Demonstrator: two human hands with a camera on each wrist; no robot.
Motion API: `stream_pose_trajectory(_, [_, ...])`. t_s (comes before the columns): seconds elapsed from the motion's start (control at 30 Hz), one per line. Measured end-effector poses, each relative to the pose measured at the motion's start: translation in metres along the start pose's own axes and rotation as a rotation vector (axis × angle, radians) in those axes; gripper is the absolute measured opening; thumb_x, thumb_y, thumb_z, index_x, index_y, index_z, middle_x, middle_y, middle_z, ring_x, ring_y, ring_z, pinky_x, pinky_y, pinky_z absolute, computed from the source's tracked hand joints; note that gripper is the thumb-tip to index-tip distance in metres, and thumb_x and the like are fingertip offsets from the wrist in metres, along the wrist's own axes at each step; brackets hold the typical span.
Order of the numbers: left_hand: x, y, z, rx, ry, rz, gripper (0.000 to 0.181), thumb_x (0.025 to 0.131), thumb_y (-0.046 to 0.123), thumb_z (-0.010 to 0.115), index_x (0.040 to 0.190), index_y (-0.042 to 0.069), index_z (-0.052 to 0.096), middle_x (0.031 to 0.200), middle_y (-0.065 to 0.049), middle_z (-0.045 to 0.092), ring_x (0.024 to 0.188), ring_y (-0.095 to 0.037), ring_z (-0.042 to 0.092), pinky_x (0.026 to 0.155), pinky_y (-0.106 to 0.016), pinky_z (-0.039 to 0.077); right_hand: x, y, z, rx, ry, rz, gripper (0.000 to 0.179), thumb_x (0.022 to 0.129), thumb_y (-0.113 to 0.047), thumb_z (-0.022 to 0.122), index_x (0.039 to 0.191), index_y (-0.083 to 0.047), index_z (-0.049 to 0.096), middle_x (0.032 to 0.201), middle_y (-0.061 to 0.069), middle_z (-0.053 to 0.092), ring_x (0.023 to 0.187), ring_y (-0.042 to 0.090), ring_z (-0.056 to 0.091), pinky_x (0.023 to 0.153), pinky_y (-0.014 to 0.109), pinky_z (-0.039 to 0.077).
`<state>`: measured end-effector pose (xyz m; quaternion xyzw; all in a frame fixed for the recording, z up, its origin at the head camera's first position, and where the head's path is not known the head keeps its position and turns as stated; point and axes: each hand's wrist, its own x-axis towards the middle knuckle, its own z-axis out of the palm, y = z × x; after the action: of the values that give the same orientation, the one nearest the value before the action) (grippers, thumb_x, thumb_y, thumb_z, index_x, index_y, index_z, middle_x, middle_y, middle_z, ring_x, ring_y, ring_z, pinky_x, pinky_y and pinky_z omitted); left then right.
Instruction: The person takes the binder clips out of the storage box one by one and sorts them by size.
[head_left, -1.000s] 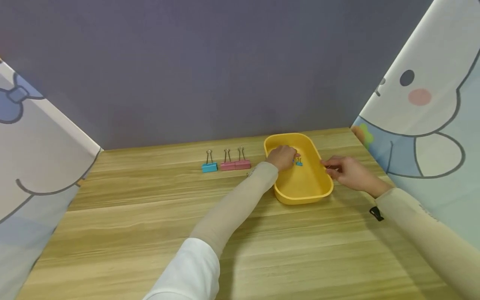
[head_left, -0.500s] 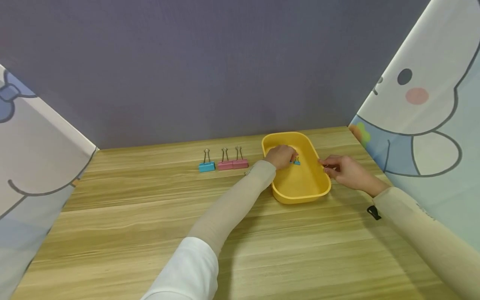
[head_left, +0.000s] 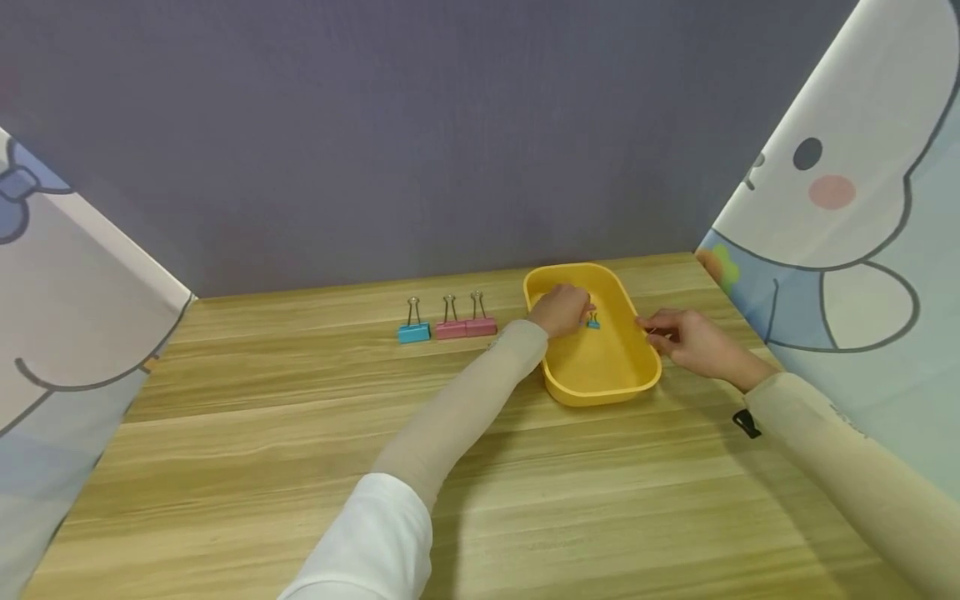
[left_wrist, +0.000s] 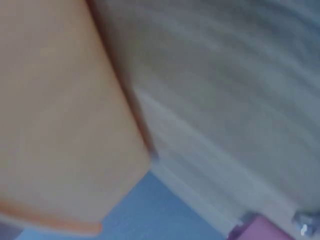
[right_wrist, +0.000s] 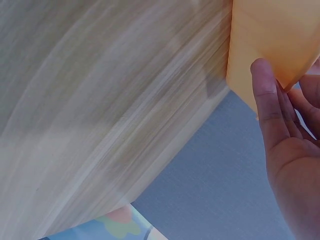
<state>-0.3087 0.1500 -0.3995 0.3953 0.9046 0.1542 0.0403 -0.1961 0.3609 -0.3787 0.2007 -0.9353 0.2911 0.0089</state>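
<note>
The yellow tray point(head_left: 600, 393) stands on the table toward the back right. My left hand point(head_left: 561, 310) reaches over its left rim, knuckles up and fingers bent down inside; the hand hides its own fingertips, so I cannot tell what they hold. Just right of these fingers a small blue binder clip point(head_left: 593, 322) lies on the tray's floor. My right hand point(head_left: 692, 340) pinches the tray's right rim. The right wrist view shows the thumb point(right_wrist: 265, 85) against the outer wall and other fingers beyond the rim.
Left of the tray, a large blue binder clip point(head_left: 414, 333) and two pink binder clips point(head_left: 466, 328) stand in a row, handles up. A small black thing point(head_left: 746, 423) shows beside my right sleeve. A grey panel point(head_left: 375, 150) rises behind the wooden table point(head_left: 262, 467).
The bit of blue beside my left fingers has gone from sight, leaving one small blue clip showing. My right hand keeps its grip on the rim. The head view has shifted slightly.
</note>
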Motion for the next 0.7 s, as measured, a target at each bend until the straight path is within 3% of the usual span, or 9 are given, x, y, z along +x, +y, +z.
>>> stream_pose_trajectory(0.13, [-0.006, -0.004, -0.011, -0.038, 0.018, 0.036, 0.016, 0.091, 0.004, 0.060, 0.076, 0.010, 0.059, 0.073, 0.002, 0.056, 0.069, -0.009, 0.054, 0.060, -0.017, 0.041, 0.001, 0.000, 0.001, 0.001, 0.002, -0.006, 0.030, 0.088, 0.009, 0.058, 0.118, 0.013, 0.059, 0.106, 0.021, 0.063, 0.084, 0.025, 0.061, 0.066, 0.026, 0.052])
stream_pose_trajectory(0.27, [-0.014, -0.007, -0.024, -0.065, 0.040, 0.079, 0.012, 0.087, -0.002, 0.058, 0.080, 0.008, 0.059, 0.075, -0.001, 0.055, 0.066, -0.011, 0.047, 0.061, -0.019, 0.039, 0.001, 0.002, 0.000, -0.002, 0.015, -0.020, 0.030, 0.087, 0.009, 0.059, 0.117, 0.013, 0.059, 0.104, 0.021, 0.063, 0.082, 0.023, 0.061, 0.065, 0.025, 0.052])
stream_pose_trajectory(0.4, [-0.021, -0.012, -0.036, -0.006, 0.077, 0.142, 0.007, 0.088, 0.002, 0.060, 0.089, 0.007, 0.065, 0.085, -0.001, 0.062, 0.078, -0.011, 0.054, 0.075, -0.020, 0.043, -0.001, 0.004, -0.003, -0.013, 0.028, -0.035, 0.030, 0.087, 0.009, 0.060, 0.116, 0.013, 0.060, 0.102, 0.020, 0.064, 0.080, 0.021, 0.060, 0.064, 0.025, 0.052])
stream_pose_trajectory(0.5, [-0.028, -0.014, -0.046, 0.041, 0.080, 0.155, 0.010, 0.089, 0.006, 0.062, 0.097, 0.007, 0.068, 0.095, -0.001, 0.066, 0.092, -0.014, 0.056, 0.087, -0.023, 0.041, -0.003, 0.006, -0.005, -0.023, 0.034, -0.039, 0.030, 0.086, 0.009, 0.060, 0.116, 0.013, 0.060, 0.101, 0.020, 0.064, 0.079, 0.019, 0.060, 0.063, 0.025, 0.052])
stream_pose_trajectory(0.7, [-0.051, -0.023, -0.061, 0.067, 0.065, 0.151, 0.012, 0.090, 0.009, 0.062, 0.100, 0.007, 0.069, 0.097, 0.000, 0.067, 0.091, -0.016, 0.056, 0.090, -0.024, 0.039, -0.002, 0.006, -0.006, -0.037, 0.033, -0.052, 0.029, 0.086, 0.009, 0.061, 0.114, 0.014, 0.060, 0.100, 0.021, 0.065, 0.079, 0.017, 0.060, 0.063, 0.022, 0.051])
